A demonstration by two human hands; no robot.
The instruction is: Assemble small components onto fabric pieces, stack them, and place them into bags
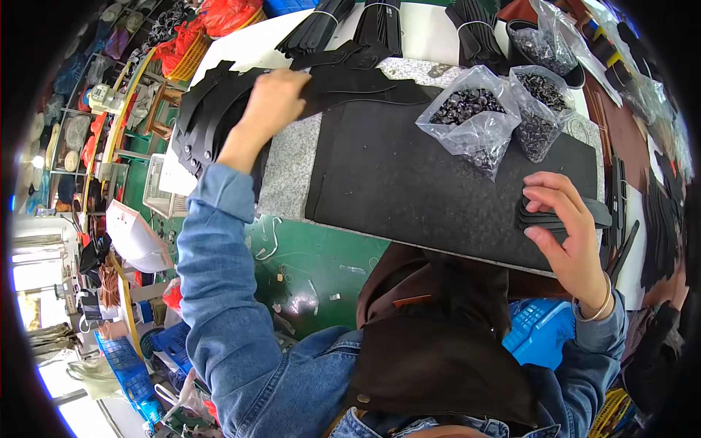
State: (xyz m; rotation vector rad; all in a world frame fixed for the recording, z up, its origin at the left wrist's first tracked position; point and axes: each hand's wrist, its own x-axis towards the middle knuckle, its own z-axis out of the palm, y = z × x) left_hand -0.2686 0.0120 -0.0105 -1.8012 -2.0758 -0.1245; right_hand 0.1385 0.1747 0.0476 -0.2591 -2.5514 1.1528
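the left hand (272, 98) pinches 1 long black strap (365, 87) at the far-left corner of the black mat (438, 197), fingers closed over its end. the strap looks thin, light and floppy, likely leather, so it will sag unless held near the end. the right hand (569, 233) curls around a small stack of black pieces (562, 215) at the mat's right edge, fingers gripping. 2 clear bags of dark rivets (475, 117) sit on the mat's far side. the mat's middle is open; its near edge overhangs the lap.
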